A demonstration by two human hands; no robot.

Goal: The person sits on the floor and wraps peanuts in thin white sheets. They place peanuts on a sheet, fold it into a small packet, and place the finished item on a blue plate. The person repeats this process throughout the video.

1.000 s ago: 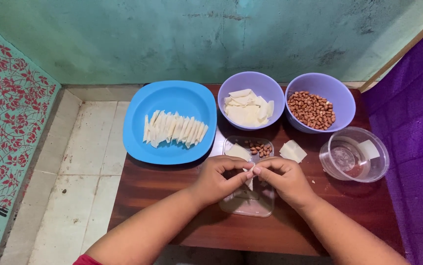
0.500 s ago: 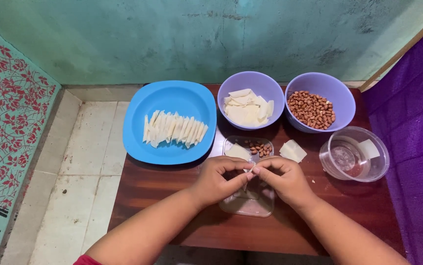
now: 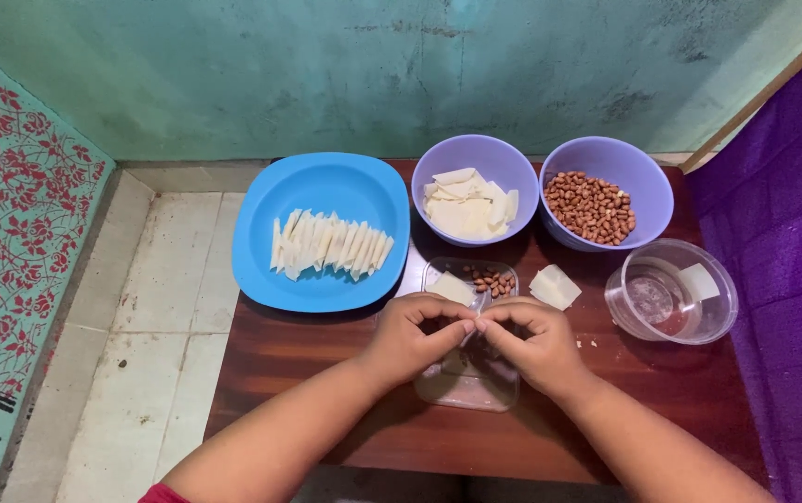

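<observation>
Head view, hands: the left hand (image 3: 415, 337) and right hand (image 3: 533, 342) meet fingertip to fingertip over the middle of the bench (image 3: 326, 373), both pinched together on something small and pale between them; what it is cannot be told, as the fingers cover it.
Head view, tray: a clear plastic tray (image 3: 469, 389), rectangular with rounded corners, lies on the bench right under the hands; its far end holds a pale square wrapper (image 3: 452, 287) and a small heap of brown peanuts (image 3: 491, 279).
Head view, bench: dark reddish wood, glossy, with visible grain.
Head view, plate: a blue plastic plate (image 3: 326, 182), squarish with rounded corners, sits at the far left of the bench and carries a row of thin, cream-coloured folded strips (image 3: 328, 246), laid side by side and overlapping.
Head view, bowls: two round lilac plastic bowls stand at the far edge, just beside each other; the left bowl (image 3: 438, 160) holds flat cream wrappers (image 3: 469, 205), the right bowl (image 3: 648, 172) holds red-brown skinned peanuts (image 3: 592, 207).
Head view, loose piece: one cream wrapper (image 3: 555, 286) lies flat on the wood just beyond the right hand.
Head view, container: a round clear plastic container (image 3: 666, 331) stands at the right, with a pale square piece (image 3: 698, 280) leaning inside its rim.
Head view, surroundings: teal plastered wall, pale floor tiles at left, purple cloth at right.
</observation>
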